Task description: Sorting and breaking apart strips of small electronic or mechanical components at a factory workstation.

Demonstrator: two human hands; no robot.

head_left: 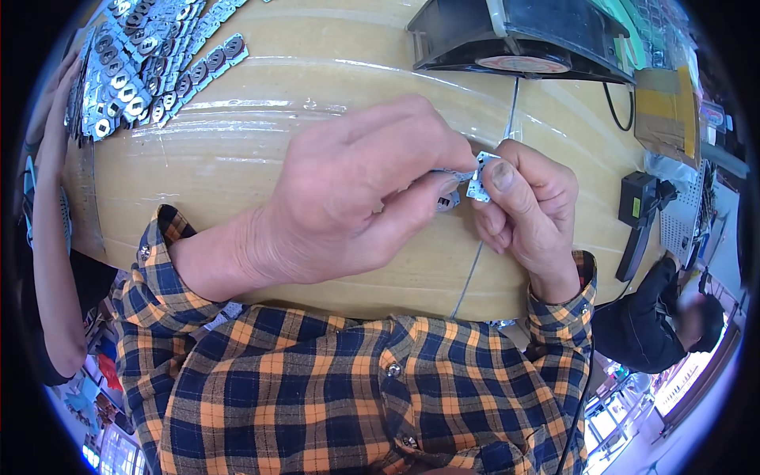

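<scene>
A small pale-blue circuit board (477, 188) with tiny parts on it is pinched between the thumb and fingers of my right hand (529, 194). My left hand (356, 186) is closed in a pinch on a similar board piece (448, 203), which shows below its thumb tip with a dark round part. The two pieces meet between my fingertips; whether they are still joined I cannot tell. My left fingers hide most of the piece on that side.
A heap of circuit board strips (131, 67) with round metal parts lies at the far left. At the back right stands a black fan (522, 39), with a cardboard box (666, 117) and a black device (636, 207) to its right. Other people are at both sides.
</scene>
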